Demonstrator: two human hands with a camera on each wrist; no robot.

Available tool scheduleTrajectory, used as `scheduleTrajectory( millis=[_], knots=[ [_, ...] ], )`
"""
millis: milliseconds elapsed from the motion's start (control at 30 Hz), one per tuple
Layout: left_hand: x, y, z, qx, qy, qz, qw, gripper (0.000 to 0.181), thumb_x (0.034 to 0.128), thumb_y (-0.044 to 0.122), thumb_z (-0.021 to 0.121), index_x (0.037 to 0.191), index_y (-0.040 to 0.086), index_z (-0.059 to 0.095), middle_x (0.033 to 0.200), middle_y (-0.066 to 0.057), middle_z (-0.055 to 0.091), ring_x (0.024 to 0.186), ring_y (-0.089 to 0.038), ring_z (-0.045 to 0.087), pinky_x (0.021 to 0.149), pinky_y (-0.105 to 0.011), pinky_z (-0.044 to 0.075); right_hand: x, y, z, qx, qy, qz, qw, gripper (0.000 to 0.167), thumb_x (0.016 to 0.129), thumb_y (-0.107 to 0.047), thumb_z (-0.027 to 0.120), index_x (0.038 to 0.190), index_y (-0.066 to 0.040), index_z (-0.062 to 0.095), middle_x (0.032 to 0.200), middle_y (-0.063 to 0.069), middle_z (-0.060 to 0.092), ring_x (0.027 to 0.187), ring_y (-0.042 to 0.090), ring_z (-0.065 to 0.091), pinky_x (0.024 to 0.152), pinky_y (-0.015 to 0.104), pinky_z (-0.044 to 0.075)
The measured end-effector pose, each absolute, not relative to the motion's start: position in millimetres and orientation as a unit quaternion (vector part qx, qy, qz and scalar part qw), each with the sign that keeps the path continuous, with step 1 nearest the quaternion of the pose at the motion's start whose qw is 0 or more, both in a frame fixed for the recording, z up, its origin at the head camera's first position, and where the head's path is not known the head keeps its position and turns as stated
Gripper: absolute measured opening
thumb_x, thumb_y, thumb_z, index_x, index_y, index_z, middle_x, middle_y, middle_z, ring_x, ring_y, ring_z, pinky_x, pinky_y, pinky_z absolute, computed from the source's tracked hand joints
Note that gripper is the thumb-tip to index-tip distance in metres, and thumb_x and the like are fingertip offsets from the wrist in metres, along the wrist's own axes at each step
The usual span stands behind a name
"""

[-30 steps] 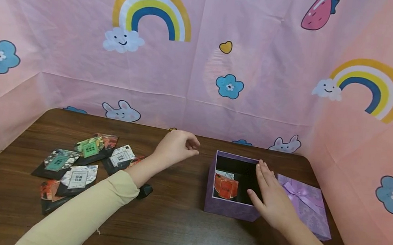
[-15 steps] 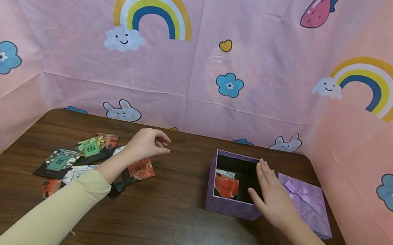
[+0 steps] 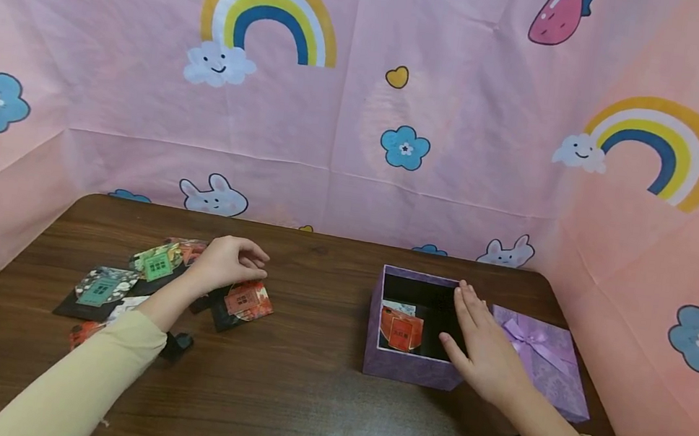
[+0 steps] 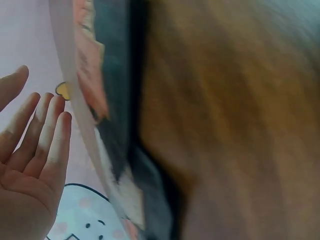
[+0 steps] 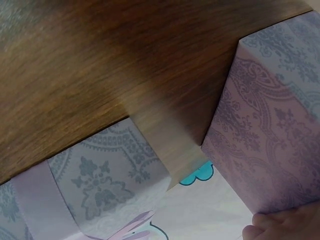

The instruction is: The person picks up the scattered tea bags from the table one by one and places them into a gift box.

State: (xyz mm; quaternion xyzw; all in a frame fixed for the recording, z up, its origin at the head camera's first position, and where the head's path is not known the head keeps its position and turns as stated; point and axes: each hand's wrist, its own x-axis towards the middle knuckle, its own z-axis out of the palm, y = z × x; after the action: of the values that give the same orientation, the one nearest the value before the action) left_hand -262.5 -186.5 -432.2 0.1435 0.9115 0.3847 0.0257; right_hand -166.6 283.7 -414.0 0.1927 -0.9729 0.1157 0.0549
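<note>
In the head view my left hand [image 3: 229, 263] hovers over the back of the packets, just above an orange-labelled black packet [image 3: 244, 301]. The left wrist view shows that hand [image 4: 35, 150] with fingers relaxed and nothing between them. My right hand [image 3: 490, 355] lies with straight fingers on the right rim of the purple box [image 3: 412, 370]. Inside the box, at its left, are a red packet [image 3: 401, 330] and part of a pale one [image 3: 399, 308]. In the right wrist view, fingertips [image 5: 285, 225] touch the patterned box wall [image 5: 265, 130].
Several packets, among them a green-labelled one [image 3: 101, 288] and a yellow-green one [image 3: 157, 263], lie at the table's left. The purple lid with a bow [image 3: 545, 358] is right of the box. Patterned cloth [image 3: 359, 139] hangs behind the table [image 3: 294, 400].
My left hand has moved left from between the packets and the box to above the packets, uncovering the orange-labelled packet. My right hand has stayed on the box rim.
</note>
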Motion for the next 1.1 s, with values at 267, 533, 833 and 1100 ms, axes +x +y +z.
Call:
scheduleTrajectory(
  millis=[267, 533, 833, 1100],
  knots=[
    [-257.3, -197.6, -446.5, 0.133, 0.911, 0.386, 0.047, 0.029, 0.0953, 0.015, 0.08, 0.117, -0.004, 0.077, 0.108, -0.02, 0.079, 0.096, -0.03, 0.076, 0.086, -0.045, 0.063, -166.2, 282.8, -413.7, 0.193, -0.972, 0.119, 0.053, 0.08, 0.105, -0.036, 0.06, 0.166, 0.003, 0.026, 0.177, 0.022, 0.02, 0.163, 0.042, 0.022, 0.129, 0.062, 0.024],
    [-258.4, -204.5, -451.5, 0.171, 0.909, 0.372, 0.08, 0.05, 0.0882, 0.018, 0.089, 0.127, -0.007, 0.071, 0.121, -0.024, 0.071, 0.107, -0.034, 0.069, 0.095, -0.048, 0.06, -166.8, 282.0, -413.4, 0.197, -0.972, 0.114, 0.06, 0.08, 0.105, -0.035, 0.06, 0.166, 0.004, 0.026, 0.177, 0.021, 0.02, 0.163, 0.043, 0.023, 0.127, 0.066, 0.027],
    [-259.4, -206.0, -458.1, 0.229, 0.92, 0.311, 0.057, 0.063, 0.0805, 0.02, 0.095, 0.131, -0.006, 0.067, 0.119, -0.02, 0.064, 0.099, -0.025, 0.062, 0.086, -0.037, 0.055, -165.9, 282.5, -413.6, 0.198, -0.972, 0.112, 0.062, 0.08, 0.105, -0.034, 0.061, 0.166, 0.004, 0.026, 0.177, 0.021, 0.02, 0.163, 0.043, 0.024, 0.127, 0.065, 0.028],
    [-264.8, -207.0, -459.8, 0.236, 0.921, 0.301, 0.07, 0.061, 0.0823, 0.025, 0.094, 0.131, -0.002, 0.069, 0.118, -0.017, 0.065, 0.1, -0.022, 0.06, 0.086, -0.037, 0.053, -166.7, 283.5, -413.8, 0.193, -0.973, 0.116, 0.054, 0.08, 0.106, -0.035, 0.06, 0.167, 0.002, 0.024, 0.178, 0.02, 0.018, 0.163, 0.042, 0.022, 0.13, 0.06, 0.024]
  ],
)
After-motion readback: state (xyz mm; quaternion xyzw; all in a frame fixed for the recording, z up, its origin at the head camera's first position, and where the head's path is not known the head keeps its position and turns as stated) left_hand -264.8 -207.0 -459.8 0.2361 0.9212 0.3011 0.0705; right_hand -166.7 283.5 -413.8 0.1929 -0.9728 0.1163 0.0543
